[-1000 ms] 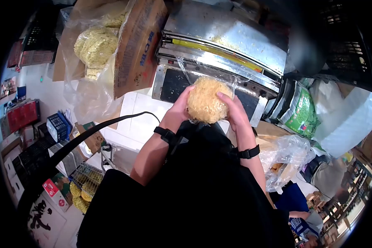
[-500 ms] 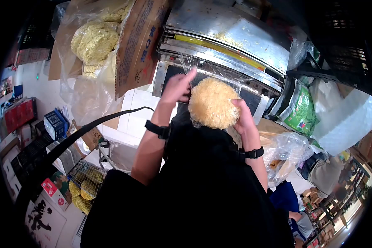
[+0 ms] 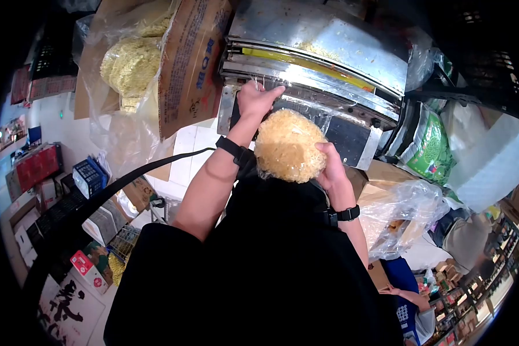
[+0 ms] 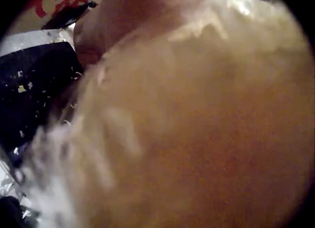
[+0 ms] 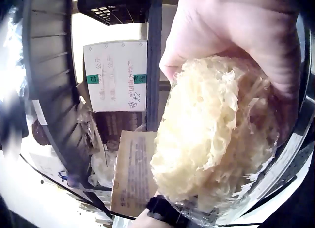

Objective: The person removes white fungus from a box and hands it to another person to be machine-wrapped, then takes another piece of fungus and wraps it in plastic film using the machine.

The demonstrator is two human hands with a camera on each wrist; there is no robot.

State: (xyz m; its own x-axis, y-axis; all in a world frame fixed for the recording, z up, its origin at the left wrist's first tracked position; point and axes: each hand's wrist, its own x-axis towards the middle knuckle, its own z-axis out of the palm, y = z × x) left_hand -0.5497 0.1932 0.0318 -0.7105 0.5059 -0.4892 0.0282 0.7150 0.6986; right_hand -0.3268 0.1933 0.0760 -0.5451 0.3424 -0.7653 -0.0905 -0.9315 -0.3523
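A pale yellow, ruffled clump that looks like dried snow fungus, wrapped in clear plastic film, is held close to the body. My right hand grips its right side, thumb on top; the right wrist view shows the hand curled over its edge. My left hand is beyond the clump's upper left, at the wrapping machine, thumb stretched to the right. Clear film spreads between machine and clump. In the left wrist view the blurred clump hides most of the left hand; I cannot tell whether its fingers pinch film.
On the left stands an open carton lined with plastic, holding more pale clumps. A green bag lies to the right, above clear plastic bags. The machine's dark plate is right of the clump. Another person's arm shows lower right.
Both hands held the clump at first. The left hand let go of it and moved up to the film by the machine, while the right hand kept its grip. The clump shifted slightly toward the body.
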